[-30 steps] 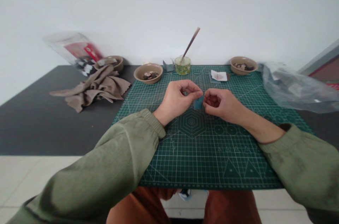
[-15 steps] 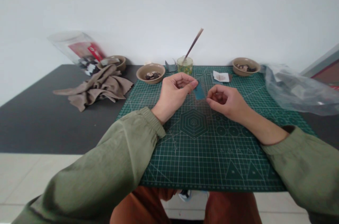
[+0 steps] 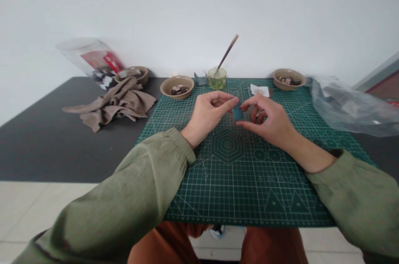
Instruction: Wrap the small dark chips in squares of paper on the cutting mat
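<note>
A small flat blue rectangular piece [image 3: 237, 113], its material unclear, is pinched by its upper left edge between the thumb and fingers of my left hand [image 3: 210, 110]. My right hand [image 3: 268, 116] is at the piece's right side, thumb and index finger spread apart. Its thumb tip lies by the lower edge and the index fingertip by the right edge; whether they touch is hard to see. Both hands are above the green cutting mat [image 3: 227, 189].
Behind my hands stand a glass cup [image 3: 217, 81] with a brush-like stick [image 3: 227, 51], and brown bowls [image 3: 177, 92] [image 3: 289, 84] of small dark pieces. White folded paper [image 3: 259, 90] lies at back right. A brown cloth [image 3: 121, 104] is left, a plastic bag [image 3: 352, 106] right.
My right hand has moved in to the blue piece and parted its thumb and index finger. My left hand has shifted slightly right with the piece.
</note>
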A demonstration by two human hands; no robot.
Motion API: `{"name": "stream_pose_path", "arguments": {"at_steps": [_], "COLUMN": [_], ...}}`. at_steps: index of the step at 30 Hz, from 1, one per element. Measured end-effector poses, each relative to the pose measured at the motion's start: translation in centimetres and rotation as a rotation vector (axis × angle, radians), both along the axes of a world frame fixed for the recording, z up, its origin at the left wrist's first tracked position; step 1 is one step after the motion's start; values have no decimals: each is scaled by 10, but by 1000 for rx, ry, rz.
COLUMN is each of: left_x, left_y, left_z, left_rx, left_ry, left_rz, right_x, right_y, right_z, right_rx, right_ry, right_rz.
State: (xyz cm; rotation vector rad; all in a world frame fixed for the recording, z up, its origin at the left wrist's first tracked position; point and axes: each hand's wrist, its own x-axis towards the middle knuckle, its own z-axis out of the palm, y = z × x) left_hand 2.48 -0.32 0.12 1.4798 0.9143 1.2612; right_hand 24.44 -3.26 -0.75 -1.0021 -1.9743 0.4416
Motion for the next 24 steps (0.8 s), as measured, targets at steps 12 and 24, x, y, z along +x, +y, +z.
{"name": "stream_pose_path", "arguments": {"at_steps": [12,24], "left_x": [2,0], "left_y": [4,3], "left_z": [-8,-5], "left_rx": [7,-34], "left_ry": [-42,-95], "left_rz": [-72,-78], "right_x": [-3,-1], "right_y": [-2,5], "right_z": [2,-2], "right_rx": [-26,-306], "right_ry": [-18,310], "right_rz": [-97,-8]}}
